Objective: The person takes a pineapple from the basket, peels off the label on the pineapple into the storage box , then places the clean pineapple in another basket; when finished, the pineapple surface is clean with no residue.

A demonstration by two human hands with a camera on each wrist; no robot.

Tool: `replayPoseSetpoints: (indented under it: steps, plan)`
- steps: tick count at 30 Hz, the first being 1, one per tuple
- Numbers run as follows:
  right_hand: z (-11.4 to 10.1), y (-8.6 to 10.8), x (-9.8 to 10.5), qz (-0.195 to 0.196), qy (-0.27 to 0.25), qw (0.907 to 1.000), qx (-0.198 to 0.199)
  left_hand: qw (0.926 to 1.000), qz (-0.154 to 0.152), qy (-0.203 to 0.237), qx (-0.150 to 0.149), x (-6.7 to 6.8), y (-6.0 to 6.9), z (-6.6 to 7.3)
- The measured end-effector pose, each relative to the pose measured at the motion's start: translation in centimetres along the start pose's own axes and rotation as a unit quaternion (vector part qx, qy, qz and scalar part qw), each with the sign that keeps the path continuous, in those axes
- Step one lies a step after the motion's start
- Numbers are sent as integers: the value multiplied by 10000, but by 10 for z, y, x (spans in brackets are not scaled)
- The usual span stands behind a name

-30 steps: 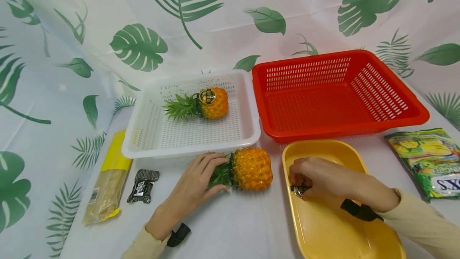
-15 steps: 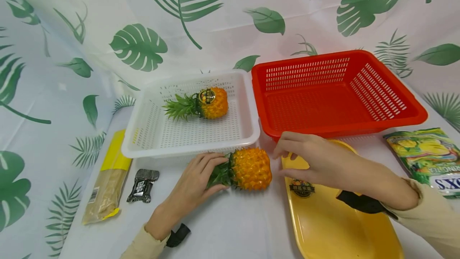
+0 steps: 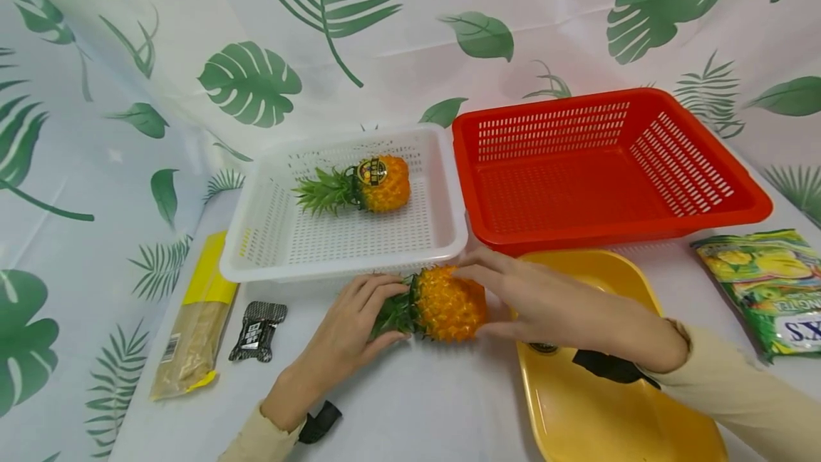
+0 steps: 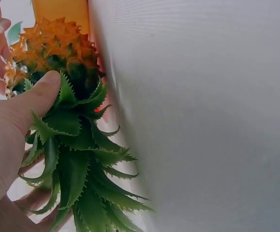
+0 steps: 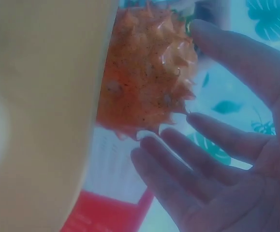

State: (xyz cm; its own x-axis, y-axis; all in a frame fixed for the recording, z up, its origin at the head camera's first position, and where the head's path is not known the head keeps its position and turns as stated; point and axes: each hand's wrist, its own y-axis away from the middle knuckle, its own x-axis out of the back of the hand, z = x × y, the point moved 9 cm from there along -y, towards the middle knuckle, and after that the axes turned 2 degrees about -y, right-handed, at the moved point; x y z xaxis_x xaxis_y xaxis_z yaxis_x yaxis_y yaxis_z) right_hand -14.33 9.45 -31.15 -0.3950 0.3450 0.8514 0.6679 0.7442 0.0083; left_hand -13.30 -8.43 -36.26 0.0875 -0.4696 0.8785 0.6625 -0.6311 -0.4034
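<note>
Pineapple (image 3: 447, 303) leaves in our left grip (image 3: 349, 319), we spread our right grip (image 3: 532, 299) wide at its base. Lopsided lifting could drop it.

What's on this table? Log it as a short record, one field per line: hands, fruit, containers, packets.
Left hand: grips the leafy crown of the front pineapple
Right hand: fingers spread about its orange body; contact unclear
Front pineapple: lying on its side, in front of the white basket
White basket: holds a second pineapple, also on its side, with label
Red basket: right of the white one
Yellow tray: in front of the red basket
Packets: yellow-topped and black at left; green at right
</note>
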Motion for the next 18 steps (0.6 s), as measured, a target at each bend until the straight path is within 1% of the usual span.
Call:
replayPoseSetpoints:
  steps: [4, 10, 14, 18]
  plan:
    - [-3, -2, -3, 28, 104, 9998, 185, 10000, 7, -11, -30, 0, 1, 1]
    - [-6, -4, -6, 167, 423, 9985, 291, 9999, 68, -40, -87, 0, 2, 2]
    - [-6, -5, -6, 306, 627, 9971, 314, 9998, 140, -63, -139, 1, 3, 4]
    - [-5, -7, -12, 197, 686, 9973, 197, 9997, 165, -66, -164, 1, 5, 5]
